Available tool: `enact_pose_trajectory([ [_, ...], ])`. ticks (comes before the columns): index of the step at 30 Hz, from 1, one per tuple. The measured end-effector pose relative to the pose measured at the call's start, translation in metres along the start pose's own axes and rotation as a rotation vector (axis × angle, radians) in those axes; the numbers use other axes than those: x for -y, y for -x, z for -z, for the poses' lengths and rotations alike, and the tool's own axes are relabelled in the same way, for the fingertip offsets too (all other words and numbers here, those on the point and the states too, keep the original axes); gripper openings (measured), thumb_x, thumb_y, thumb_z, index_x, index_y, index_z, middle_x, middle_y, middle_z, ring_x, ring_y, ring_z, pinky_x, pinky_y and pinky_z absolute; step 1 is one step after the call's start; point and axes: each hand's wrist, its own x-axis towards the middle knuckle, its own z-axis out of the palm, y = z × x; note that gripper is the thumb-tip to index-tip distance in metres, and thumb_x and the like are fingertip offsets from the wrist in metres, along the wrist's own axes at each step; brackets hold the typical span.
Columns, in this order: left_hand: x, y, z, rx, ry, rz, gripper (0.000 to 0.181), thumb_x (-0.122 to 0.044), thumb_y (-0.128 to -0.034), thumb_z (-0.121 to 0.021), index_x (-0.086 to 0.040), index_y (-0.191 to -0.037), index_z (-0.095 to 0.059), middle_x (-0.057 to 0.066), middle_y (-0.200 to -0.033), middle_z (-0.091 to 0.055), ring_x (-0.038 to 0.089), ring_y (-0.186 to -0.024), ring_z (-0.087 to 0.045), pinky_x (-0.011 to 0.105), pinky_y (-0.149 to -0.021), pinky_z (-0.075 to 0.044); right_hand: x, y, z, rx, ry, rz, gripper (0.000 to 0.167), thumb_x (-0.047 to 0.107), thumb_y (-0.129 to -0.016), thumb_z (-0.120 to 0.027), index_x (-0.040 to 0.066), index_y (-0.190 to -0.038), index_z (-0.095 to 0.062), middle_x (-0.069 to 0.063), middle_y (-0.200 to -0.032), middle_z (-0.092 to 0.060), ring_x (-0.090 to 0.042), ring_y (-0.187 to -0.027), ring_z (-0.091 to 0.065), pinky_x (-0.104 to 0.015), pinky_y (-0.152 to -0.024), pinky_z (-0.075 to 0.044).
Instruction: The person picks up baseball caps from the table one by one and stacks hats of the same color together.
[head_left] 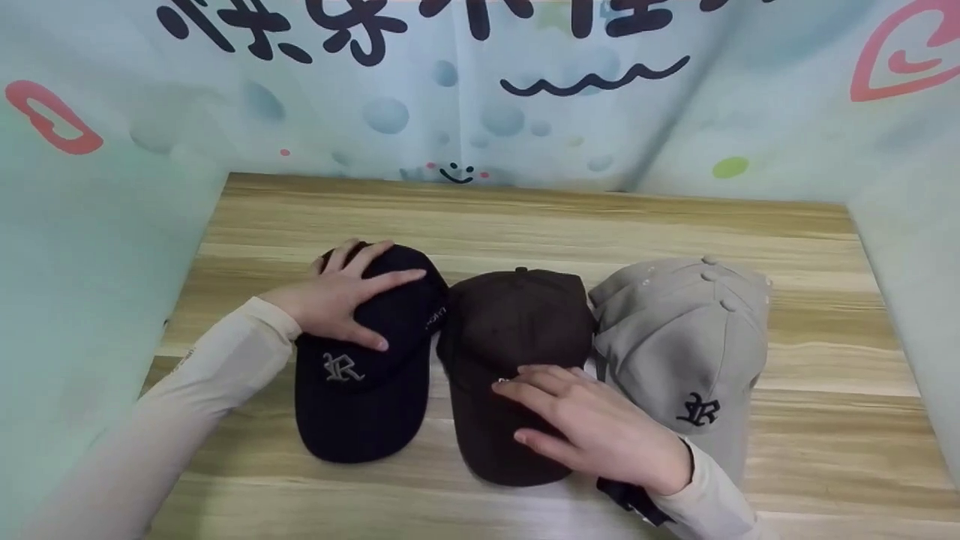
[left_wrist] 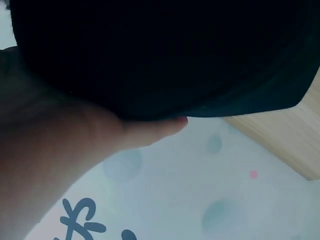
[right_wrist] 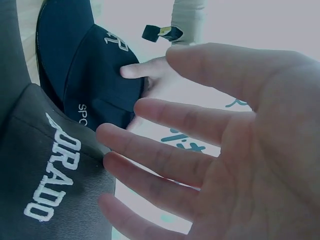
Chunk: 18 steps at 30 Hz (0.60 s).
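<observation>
In the head view, a navy baseball cap [head_left: 367, 420] with a light "R" lies on the left, its brim toward me. My left hand [head_left: 337, 300] rests on its crown with fingers spread; in the left wrist view the thumb lies along the dark cap [left_wrist: 165, 60]. A dark brown cap [head_left: 517, 315] sits in the middle, beside the navy one. Over its brim is my right hand [head_left: 592, 420], fingers loosely extended. The right wrist view shows that palm bare, near white lettering on the brown cap [right_wrist: 75, 185]. Whether its fingertips touch the cap I cannot tell.
To the right, grey caps [head_left: 675, 337] are stacked one over another, the front one with a black "R". The wooden tabletop [head_left: 825, 375] extends around the caps. Behind it hangs a pale printed cloth [head_left: 465, 112] with dark lettering. A black strap [head_left: 634, 499] is by my right wrist.
</observation>
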Motion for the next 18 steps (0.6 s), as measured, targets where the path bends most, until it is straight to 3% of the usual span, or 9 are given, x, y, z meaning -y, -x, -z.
enact_pose_trajectory([
  [6,0.0046,0.0037,0.0014,0.029,-0.083,0.094,0.092,-0.038,-0.0810,-0.078,-0.026,-0.154,-0.022,0.019,-0.156,-0.008,0.055,-0.136,-0.004,0.076,-0.097,-0.013,0.0016,0.0008,0.0006,0.021,-0.040,-0.032,0.045,0.033,-0.098,-0.057,0.013,-0.137,-0.053,-0.007,-0.135,-0.055,-0.026,-0.129,-0.045,-0.046,-0.102,-0.038],
  [18,0.0041,0.0062,-0.0010,0.021,-0.084,0.089,0.092,-0.037,-0.0811,-0.077,-0.024,-0.154,-0.022,0.018,-0.156,-0.009,0.056,-0.136,-0.004,0.075,-0.099,-0.011,-0.0025,0.0002,0.0003,0.002,-0.074,-0.001,0.044,0.030,-0.098,-0.057,0.012,-0.137,-0.053,-0.005,-0.135,-0.055,-0.024,-0.127,-0.046,-0.045,-0.100,-0.039],
])
